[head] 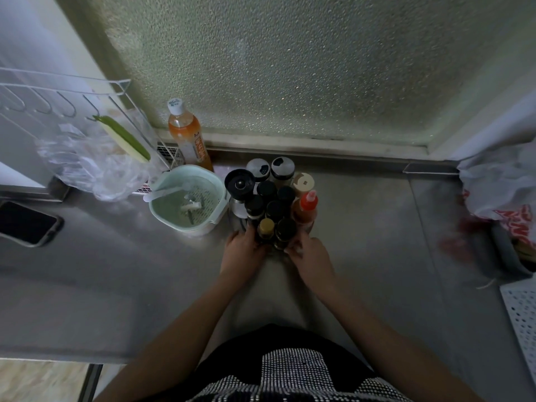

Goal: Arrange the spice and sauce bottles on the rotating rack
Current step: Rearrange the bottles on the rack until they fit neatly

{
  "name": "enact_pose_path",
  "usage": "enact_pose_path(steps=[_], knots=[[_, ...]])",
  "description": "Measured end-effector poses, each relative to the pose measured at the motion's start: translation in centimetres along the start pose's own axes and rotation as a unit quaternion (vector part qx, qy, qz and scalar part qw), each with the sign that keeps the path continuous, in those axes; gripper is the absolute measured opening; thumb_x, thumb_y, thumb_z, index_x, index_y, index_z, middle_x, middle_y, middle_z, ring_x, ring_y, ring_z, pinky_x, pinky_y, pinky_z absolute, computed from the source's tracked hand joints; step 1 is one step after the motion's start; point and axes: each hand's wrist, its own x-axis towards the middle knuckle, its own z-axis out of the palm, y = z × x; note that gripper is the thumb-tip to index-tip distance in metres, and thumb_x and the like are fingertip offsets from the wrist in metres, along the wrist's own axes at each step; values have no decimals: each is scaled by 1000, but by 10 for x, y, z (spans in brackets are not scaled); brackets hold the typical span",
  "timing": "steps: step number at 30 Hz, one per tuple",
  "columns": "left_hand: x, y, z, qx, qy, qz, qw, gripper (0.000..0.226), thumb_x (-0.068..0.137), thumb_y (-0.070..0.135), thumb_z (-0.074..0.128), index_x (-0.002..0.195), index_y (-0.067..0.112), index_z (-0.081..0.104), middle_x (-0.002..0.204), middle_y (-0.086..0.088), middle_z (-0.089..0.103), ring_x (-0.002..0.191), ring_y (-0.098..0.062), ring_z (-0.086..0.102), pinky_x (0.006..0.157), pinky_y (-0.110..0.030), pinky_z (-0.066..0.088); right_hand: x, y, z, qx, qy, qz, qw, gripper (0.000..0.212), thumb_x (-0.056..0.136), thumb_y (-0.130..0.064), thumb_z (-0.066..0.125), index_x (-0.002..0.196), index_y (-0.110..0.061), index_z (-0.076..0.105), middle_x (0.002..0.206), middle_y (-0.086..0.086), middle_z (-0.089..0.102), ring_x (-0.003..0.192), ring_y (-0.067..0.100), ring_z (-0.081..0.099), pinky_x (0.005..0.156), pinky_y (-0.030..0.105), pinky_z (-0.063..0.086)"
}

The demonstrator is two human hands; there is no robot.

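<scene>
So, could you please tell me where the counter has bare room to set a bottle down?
Bare steel counter lies right of the bottle cluster, up to the plastic bag. More lies between the phone and the left hand. It is crowded between the green basket and the cluster, where both hands work.

Mint colander just left of bottle cluster; open counter right.

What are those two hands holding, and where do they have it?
Both hands are at the near base of the bottle cluster: left hand on its left, right hand on its right. The rack beneath is hidden, so the exact grip cannot be told.
</scene>
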Motion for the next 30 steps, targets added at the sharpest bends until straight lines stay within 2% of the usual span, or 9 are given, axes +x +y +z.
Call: enact_pose_path(steps=[3, 6, 10, 14, 18, 20, 24, 28, 30], knots=[[-1, -2, -1, -2, 1, 15, 1000, 50, 79, 36, 58, 121, 11, 50, 102, -13, 72, 99, -34, 63, 94, -40, 40, -1, 1, 2, 9, 11, -8, 1000, 32, 86, -21, 60, 117, -15, 52, 104, 15, 68, 96, 34, 61, 78, 40, 49], [0, 0, -5, -28, 10, 13, 999, 47, 75, 44, 50, 110, 13, 55, 97, -12, 73, 96, -33, 65, 88, -38, 44, 0, 4, 2, 11, 8, -11, 1000, 28, 86, -19, 60, 112, -13, 53, 104, 14, 68, 95, 35, 61, 77, 40, 48], [-3, -1, -3, -39, 34, 5, 999, 46, 83, 35, 59, 120, 11, 49, 104, -17, 69, 97, -38, 62, 81, -42, 48, -4, 6, 0, 22, -3, -16, 1000, 30, 87, -18, 59, 115, -16, 51, 109, 12, 68, 98, 33, 61, 79, 36, 46], [-6, 2, 0, -37, 58, -26, 997, 34, 80, 19, 64, 107, 2, 50, 101, -24, 64, 93, -44, 59, 73, -44, 47, -6, 5, 0, 20, -11, -20, 1000, 32, 88, -17, 57, 119, -15, 51, 115, 12, 67, 102, 32, 60, 83, 38, 47], [-4, 3, -2, -36, 35, -34, 998, 40, 79, 19, 62, 113, 3, 49, 102, -23, 64, 95, -43, 58, 74, -44, 47, -7, 3, 0, 13, -23, -21, 999, 28, 88, -17, 57, 115, -15, 53, 114, 10, 67, 102, 31, 61, 83, 38, 48], [-7, 0, -6, -29, 18, -22, 999, 42, 78, 27, 56, 113, 4, 50, 103, -21, 63, 97, -41, 58, 77, -44, 47, -8, 4, -1, 5, -33, -19, 999, 25, 88, -19, 57, 112, -17, 53, 113, 10, 67, 102, 30, 60, 84, 39, 49], [-13, -13, -12, 19, 21, -1, 1000, 48, 70, 44, 39, 90, 6, 59, 93, -18, 63, 94, -36, 57, 79, -41, 48, -7, 12, -8, -50, -9, -15, 999, 24, 88, -20, 54, 112, -18, 52, 109, 13, 61, 101, 31, 55, 85, 42, 47], [-16, -30, -10, 103, 19, 54, 993, 43, 72, 45, 46, 91, 11, 64, 106, -16, 65, 104, -37, 59, 88, -43, 50, -5, 12, -10, -90, -32, -50, 994, 22, 88, -19, 52, 110, -17, 56, 115, 10, 58, 106, 30, 52, 85, 43, 48], [-16, -27, -13, 146, 10, 50, 988, 38, 73, 42, 44, 88, 14, 65, 107, -15, 66, 105, -39, 59, 87, -46, 51, -4, 10, -8, -93, -54, -61, 992, 22, 87, -22, 52, 108, -18, 56, 115, 10, 57, 105, 31, 53, 84, 45, 50]])
